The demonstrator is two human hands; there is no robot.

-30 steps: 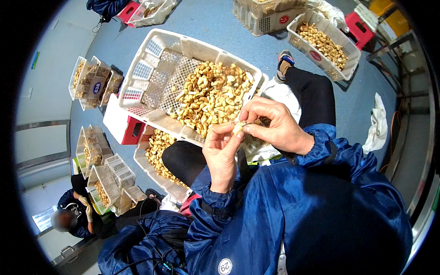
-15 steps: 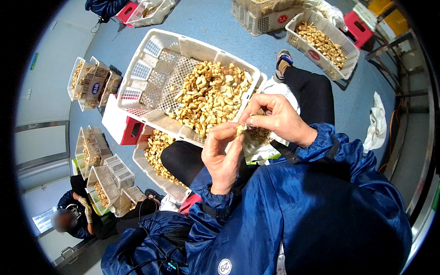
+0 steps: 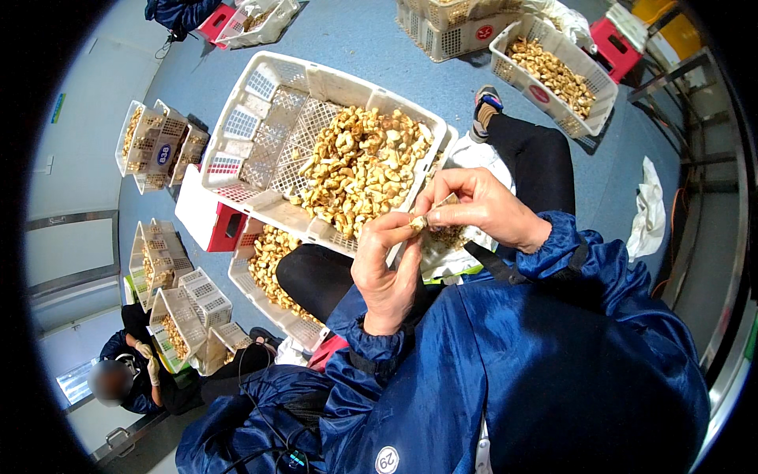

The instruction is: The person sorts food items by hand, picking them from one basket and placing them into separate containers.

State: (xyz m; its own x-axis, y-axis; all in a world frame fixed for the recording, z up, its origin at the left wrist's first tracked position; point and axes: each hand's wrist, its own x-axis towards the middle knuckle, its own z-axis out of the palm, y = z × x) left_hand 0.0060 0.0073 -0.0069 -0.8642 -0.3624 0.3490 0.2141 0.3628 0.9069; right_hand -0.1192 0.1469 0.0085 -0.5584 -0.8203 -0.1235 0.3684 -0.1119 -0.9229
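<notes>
A small pale mushroom [image 3: 418, 224] is pinched between the thumb and fingertips of my left hand [image 3: 385, 272]. My right hand [image 3: 488, 212] meets it from the right, thumb and forefinger pressed together against the mushroom's end. Whatever else those right fingers grip is too small and hidden to make out. Just beyond my hands, a white plastic crate [image 3: 272, 204] sits tilted, with a heap of yellow-brown mushrooms [image 3: 359, 166] toward its right side. Under my hands, more brownish bits [image 3: 447, 237] lie on white cloth between my legs.
Below the tilted crate stands another crate of mushrooms [image 3: 272, 261], beside a red-and-white stool [image 3: 225, 225]. Stacked crates [image 3: 154, 146] line the left. A gloved co-worker [image 3: 138, 371] sits at lower left. Another mushroom crate [image 3: 553, 75] stands beyond my foot; a metal frame [image 3: 687, 158] is at right.
My right hand has shifted slightly down and its fingers have closed in over the mushroom. My left hand has moved a little to the right, still pinching the mushroom.
</notes>
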